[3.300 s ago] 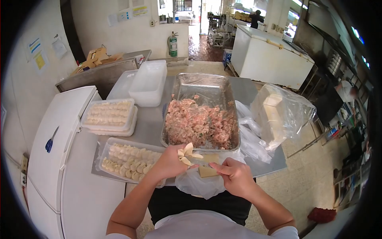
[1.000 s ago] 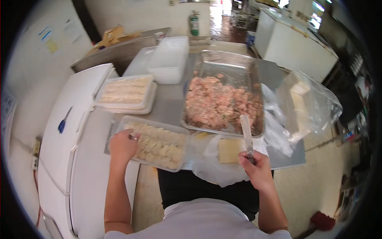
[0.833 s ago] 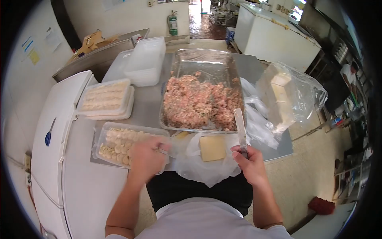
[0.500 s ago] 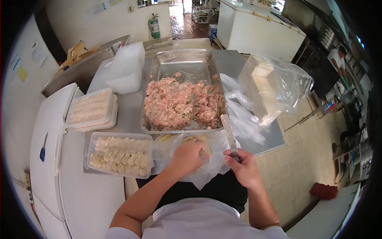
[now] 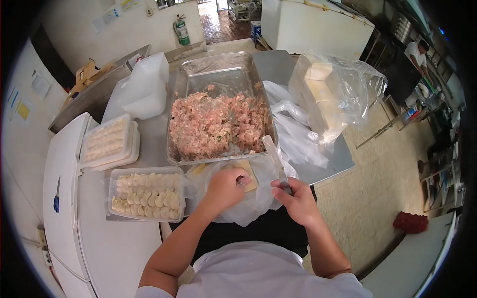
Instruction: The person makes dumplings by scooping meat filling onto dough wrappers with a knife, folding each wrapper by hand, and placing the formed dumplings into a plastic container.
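Kitchen, tiled floor, metal counter [image 5: 340, 161] in front of the wearer. Fire extinguisher [image 5: 182, 31] by the far wall, white chest freezer [image 5: 313, 30] to its right, another person [image 5: 416, 55] at far right.

Right hand [image 5: 297, 198]: grip closed round the handle of a flat metal spatula [image 5: 274, 154]. Blade points up and away, its tip over the near right corner of the tray.

Left hand [image 5: 226, 186]: fingers curled over the left part of the square dough wrappers [image 5: 251, 183]. Can't tell if the grip is pinching one; fingertips partly hidden. Wrappers are on a plastic sheet [image 5: 243, 213] at the counter's near edge, between the two hands.

Deep metal tray [image 5: 211, 82] just beyond: minced filling [image 5: 213, 119] in the near part, bare metal at the far end.

Left of the hands: clear plastic container [image 5: 112, 189] with rows of dumplings [image 5: 149, 198]. Behind it, stacked filled containers [image 5: 133, 149], then translucent tubs [image 5: 151, 84]. Right of tray: crumpled white plastic [image 5: 298, 136], clear bag [image 5: 367, 89] with pale blocks [image 5: 320, 97] inside.
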Available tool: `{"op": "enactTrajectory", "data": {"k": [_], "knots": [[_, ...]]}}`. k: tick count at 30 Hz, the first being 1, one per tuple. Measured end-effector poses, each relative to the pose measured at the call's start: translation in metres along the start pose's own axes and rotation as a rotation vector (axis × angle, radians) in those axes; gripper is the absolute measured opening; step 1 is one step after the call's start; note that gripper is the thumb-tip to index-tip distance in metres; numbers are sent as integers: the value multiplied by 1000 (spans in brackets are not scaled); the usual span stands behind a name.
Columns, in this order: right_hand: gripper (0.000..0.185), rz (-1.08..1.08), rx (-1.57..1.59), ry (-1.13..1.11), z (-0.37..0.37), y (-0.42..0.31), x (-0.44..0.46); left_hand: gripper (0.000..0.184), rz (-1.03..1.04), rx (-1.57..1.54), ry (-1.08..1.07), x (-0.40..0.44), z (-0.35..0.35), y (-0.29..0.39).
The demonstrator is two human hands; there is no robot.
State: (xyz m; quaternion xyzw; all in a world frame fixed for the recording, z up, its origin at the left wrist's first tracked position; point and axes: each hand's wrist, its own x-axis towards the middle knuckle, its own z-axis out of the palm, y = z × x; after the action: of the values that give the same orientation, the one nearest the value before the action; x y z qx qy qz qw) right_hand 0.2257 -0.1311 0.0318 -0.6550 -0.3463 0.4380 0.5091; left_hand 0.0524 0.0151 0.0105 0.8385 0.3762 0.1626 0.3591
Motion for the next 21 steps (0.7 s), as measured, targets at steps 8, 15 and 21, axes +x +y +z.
{"op": "enactTrajectory", "data": {"k": [8, 15, 21], "knots": [[23, -28, -70, -37, 17, -1, 17, 14, 25, -249, 136, -7, 3, -21], [23, 1, -75, -93, 55, -2, 42, 11, 85, -295, 255, -15, 5, -18], [21, 61, -47, -6, 52, 7, 40, 14, -192, -494, 429, -25, -13, -23]]}}
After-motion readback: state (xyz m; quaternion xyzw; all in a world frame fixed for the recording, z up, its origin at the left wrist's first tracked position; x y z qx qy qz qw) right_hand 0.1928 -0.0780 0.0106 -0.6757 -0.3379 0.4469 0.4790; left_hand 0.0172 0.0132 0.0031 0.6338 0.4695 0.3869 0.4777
